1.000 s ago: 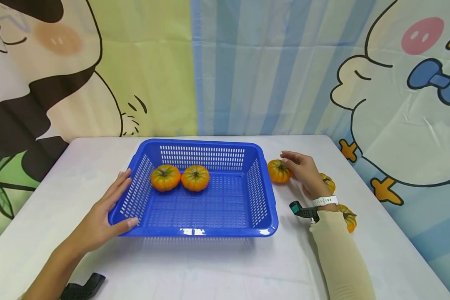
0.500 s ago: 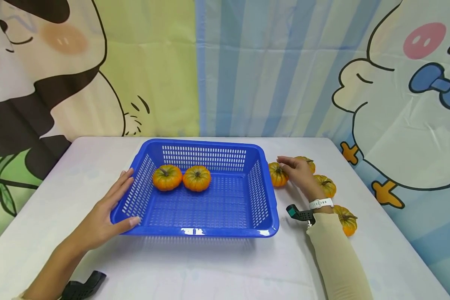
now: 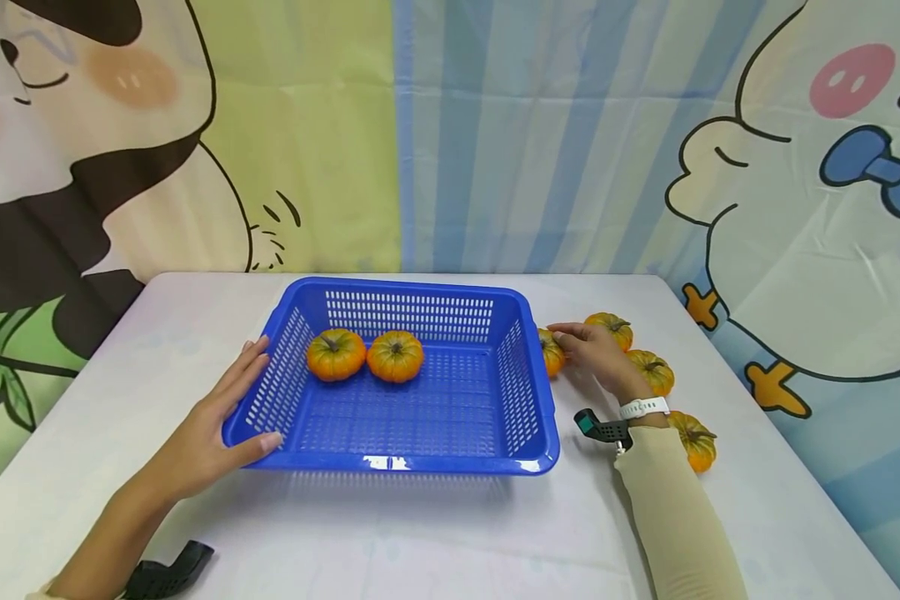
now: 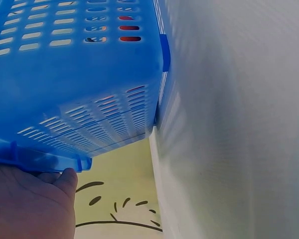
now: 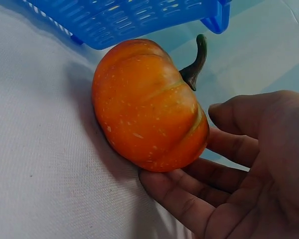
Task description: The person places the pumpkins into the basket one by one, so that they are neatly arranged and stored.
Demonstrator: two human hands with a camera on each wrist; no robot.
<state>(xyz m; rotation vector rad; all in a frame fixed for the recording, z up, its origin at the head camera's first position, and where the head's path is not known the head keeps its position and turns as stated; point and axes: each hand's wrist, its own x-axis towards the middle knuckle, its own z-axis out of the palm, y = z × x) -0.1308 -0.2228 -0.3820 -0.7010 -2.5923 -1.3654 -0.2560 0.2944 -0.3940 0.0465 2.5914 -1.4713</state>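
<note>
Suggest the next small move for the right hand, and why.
I'd likely close the right hand on the ribbed orange pumpkin beside the blue perforated plastic basket before any lift: fingers appear to touch its side, but the thumb stands apart, so it seems not yet gripped.

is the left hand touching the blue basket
Touching: in the head view, the left hand has its thumb resting on the near left corner of the blue basket.

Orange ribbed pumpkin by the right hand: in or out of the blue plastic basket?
Out: the right wrist view shows the pumpkin outside the basket's wall.
</note>
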